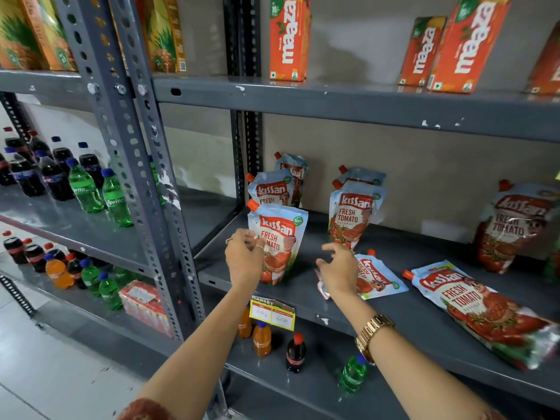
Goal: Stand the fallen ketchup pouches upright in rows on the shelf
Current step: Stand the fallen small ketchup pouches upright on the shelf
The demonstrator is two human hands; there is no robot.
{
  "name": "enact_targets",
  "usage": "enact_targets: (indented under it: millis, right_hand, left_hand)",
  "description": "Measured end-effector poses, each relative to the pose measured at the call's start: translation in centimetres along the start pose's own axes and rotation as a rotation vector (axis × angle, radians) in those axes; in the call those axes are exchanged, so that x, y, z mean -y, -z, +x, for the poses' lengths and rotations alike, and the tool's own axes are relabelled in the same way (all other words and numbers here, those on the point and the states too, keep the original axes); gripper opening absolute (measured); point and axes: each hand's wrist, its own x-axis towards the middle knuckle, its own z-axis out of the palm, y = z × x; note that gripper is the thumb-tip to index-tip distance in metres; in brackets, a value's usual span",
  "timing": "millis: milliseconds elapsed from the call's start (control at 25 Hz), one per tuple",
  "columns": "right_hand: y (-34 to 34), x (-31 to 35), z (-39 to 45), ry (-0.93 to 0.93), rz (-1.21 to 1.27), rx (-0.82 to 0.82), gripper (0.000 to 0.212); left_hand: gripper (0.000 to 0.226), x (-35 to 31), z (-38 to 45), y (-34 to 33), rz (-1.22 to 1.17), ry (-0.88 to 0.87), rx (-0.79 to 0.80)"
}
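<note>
Left hand, fingers curled, steadies the front upright pouch on the shelf, while the spread, empty right hand hovers over a fallen pouch, which apparently next needs grasping and standing upright.

A shop — stocked steel shelving, price tag, bottled drinks

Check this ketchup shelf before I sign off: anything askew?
Yes. Two ketchup pouches lie flat: a small pouch under the right hand and a large pouch near the shelf's front edge. The rest stand upright.
</note>
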Motion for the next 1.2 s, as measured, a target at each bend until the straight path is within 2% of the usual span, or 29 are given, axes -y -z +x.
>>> enact_targets:
  millis: [40, 120, 200, 320, 400, 600, 720, 800, 880, 1040, 1120, 1200]
  right_hand:
    - [0.7, -0.6, -0.2, -0.02, 0.0, -0.02, 0.029]
    - [2.1, -1.7, -0.7, -0.066, 0.016, -0.041, 0.026]
    - [3.6, -2.9, -1.3, -0.128, 0.021, -0.044, 0.025]
    - [4.8, -4.8, -1.9, -0.22, -0.011, 0.005, 0.031]
    - [5.5, -5.7, -1.9, -0.267, -0.012, 0.051, 0.034]
    - [6.5, -8.1, -2.0, -0.395, 0.02, 0.083, 0.038]
    - [6.8, -8.9, -1.8, -0.53, 0.215, 0.026, 0.034]
    - [7.1, -9.0, -1.8, -0.647, 0.42, -0.001, 0.036]
    - [7.2, -8.9, -1.8, -0.724, 0.588, 0.024, 0.038]
    - [7.7, -8.5, -1.8, -0.772, 0.7, 0.108, 0.041]
    - [8.0, -8.3, -1.7, -0.753, 0.717, 0.142, 0.034]
    - [8.4, -7.8, -1.1, -0.656, 0.689, 0.135, 0.023]
  left_hand:
    - [0.011, -0.3, -0.7, -0.3, 0.033, -0.033, 0.021]
    - [0.018, -0.9, -2.2, -1.3, 0.117, -0.077, 0.13]
    - [0.027, -1.3, -3.6, -2.8, 0.182, -0.091, 0.316]
    - [0.028, -1.3, -5.2, -5.2, 0.231, -0.149, 0.589]
    - [0.034, -1.1, -6.0, -6.3, 0.247, -0.147, 0.721]
    - [0.03, -1.1, -6.5, -7.2, 0.272, -0.151, 0.679]
    - [0.033, -1.4, -7.3, -7.9, 0.237, -0.062, 0.68]
    - [0.035, -1.2, -7.9, -8.7, 0.255, 0.045, 0.654]
    - [0.043, -1.3, -8.3, -9.3, 0.171, 0.265, 0.638]
    - [0.027, -1.7, -8.6, -9.8, -0.035, 0.524, 0.632]
    - [0.024, -2.0, -8.7, -9.6, -0.108, 0.549, 0.623]
    - [0.025, -2.7, -8.5, -9.7, -0.202, 0.517, 0.626]
